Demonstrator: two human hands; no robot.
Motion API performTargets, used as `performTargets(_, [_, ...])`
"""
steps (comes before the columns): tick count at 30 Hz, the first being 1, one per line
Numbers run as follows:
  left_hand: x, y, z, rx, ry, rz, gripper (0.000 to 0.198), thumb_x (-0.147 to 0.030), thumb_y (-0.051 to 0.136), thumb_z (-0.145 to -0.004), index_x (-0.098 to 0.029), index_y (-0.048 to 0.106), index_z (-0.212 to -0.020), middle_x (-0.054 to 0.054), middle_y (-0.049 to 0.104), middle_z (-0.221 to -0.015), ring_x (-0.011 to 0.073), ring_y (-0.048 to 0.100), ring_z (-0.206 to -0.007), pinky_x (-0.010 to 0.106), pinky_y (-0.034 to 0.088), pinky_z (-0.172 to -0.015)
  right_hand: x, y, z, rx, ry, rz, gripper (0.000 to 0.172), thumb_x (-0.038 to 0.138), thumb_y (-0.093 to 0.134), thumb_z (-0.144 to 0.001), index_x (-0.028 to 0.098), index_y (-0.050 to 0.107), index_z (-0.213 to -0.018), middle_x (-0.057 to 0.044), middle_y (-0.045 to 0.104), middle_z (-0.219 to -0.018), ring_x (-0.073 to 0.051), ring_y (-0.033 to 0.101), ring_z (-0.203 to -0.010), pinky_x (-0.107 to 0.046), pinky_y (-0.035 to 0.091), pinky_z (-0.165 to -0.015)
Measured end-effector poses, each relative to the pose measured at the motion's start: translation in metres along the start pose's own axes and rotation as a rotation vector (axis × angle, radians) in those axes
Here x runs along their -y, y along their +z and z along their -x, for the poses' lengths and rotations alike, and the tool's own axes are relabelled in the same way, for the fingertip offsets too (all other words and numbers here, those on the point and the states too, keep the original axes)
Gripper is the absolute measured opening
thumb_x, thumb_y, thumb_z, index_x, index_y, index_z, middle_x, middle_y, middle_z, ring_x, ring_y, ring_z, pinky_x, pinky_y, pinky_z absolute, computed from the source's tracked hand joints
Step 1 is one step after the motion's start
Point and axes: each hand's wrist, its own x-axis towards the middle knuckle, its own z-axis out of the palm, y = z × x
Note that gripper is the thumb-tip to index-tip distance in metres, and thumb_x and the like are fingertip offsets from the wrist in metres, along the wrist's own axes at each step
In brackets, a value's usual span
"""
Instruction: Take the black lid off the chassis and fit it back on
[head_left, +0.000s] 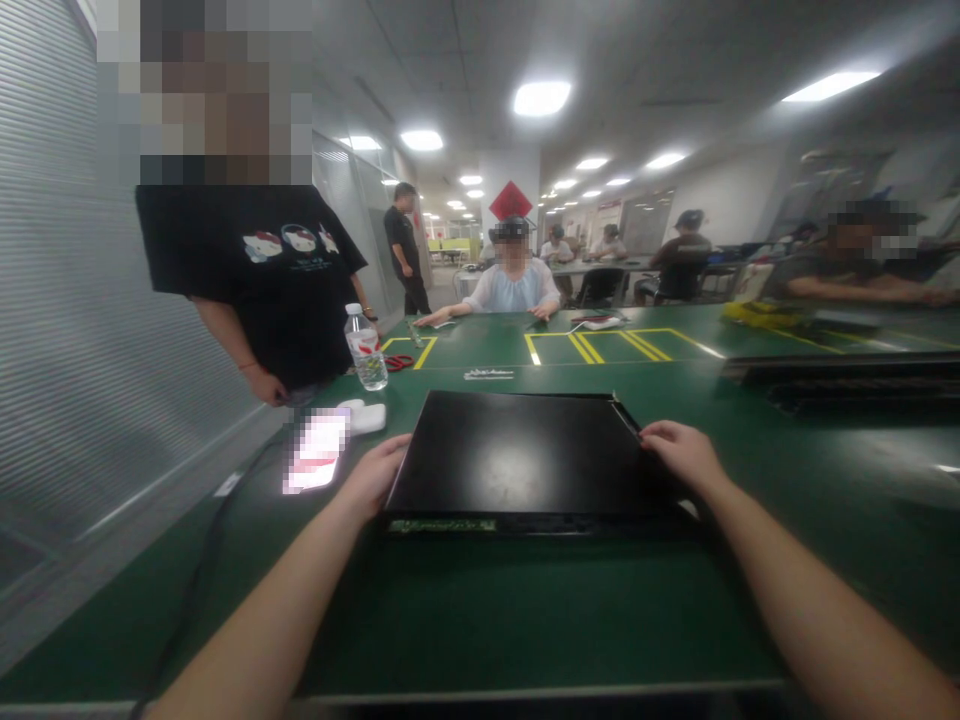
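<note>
A flat, glossy black rectangular panel [510, 455], with a green circuit-board strip [446, 525] along its near edge, lies level in front of me. My left hand [379, 475] is closed around its left edge, thumb and fingers partly hidden by the panel. On the opposite side, my right hand [684, 455] pinches the right edge near the far corner. A thin strip at that corner stands slightly apart from the panel. Whether the panel rests on the table or is a little raised, I cannot tell.
On the green table [547, 620] to the left are a lit phone [319, 450], a white case [367, 417], a water bottle [366, 350] and a black cable [214, 540]. Red-handled scissors [399, 362] lie beyond. Long black parts [862, 385] lie right. One person [262, 270] stands left; another [514, 285] sits opposite.
</note>
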Motion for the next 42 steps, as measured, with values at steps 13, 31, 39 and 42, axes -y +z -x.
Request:
performTargets(13, [-0.001,-0.008,-0.006,-0.025,0.097,-0.097,0.037,-0.018,0.074,-0.074,-0.017,0.073,-0.111,0.009,0.078,-0.084,0.0233,0.074,-0.067,0.03,0.056,-0.058,0.003,0.004,0.0,-0.021,-0.045,0.012,0.015,0.026,0.062,-0.07,0.022,0.076,-0.075,-0.003,0.074,-0.078,-0.02,0.065,-0.077,-0.028,0.045,-0.069])
performTargets(31, [-0.002,0.016,0.018,0.106,0.22,0.285,0.057,-0.019,0.072,-0.065,-0.022,0.06,-0.121,0.002,0.075,-0.089,0.0228,0.071,-0.072,0.03,0.053,-0.06,-0.006,0.008,-0.008,-0.028,0.047,-0.091,0.022,0.025,0.066,-0.071,0.019,0.075,-0.091,-0.006,0.075,-0.091,-0.021,0.067,-0.085,-0.03,0.047,-0.076])
performTargets(39, [-0.003,0.014,0.018,0.111,0.264,0.367,0.064,-0.015,0.07,-0.066,-0.02,0.062,-0.129,0.004,0.078,-0.091,0.0262,0.074,-0.08,0.038,0.059,-0.073,-0.006,0.009,-0.011,0.055,0.177,-0.395,0.024,0.038,0.069,-0.071,0.019,0.077,-0.084,-0.009,0.076,-0.095,-0.027,0.068,-0.095,-0.035,0.051,-0.082])
performTargets(42, [-0.005,0.014,0.019,0.083,0.249,0.394,0.059,-0.013,0.068,-0.066,-0.017,0.065,-0.125,0.005,0.078,-0.088,0.0261,0.074,-0.08,0.037,0.059,-0.074,-0.001,0.002,-0.008,0.072,0.213,-0.582,0.022,0.036,0.072,-0.067,0.019,0.075,-0.081,-0.007,0.076,-0.088,-0.026,0.068,-0.088,-0.035,0.053,-0.077])
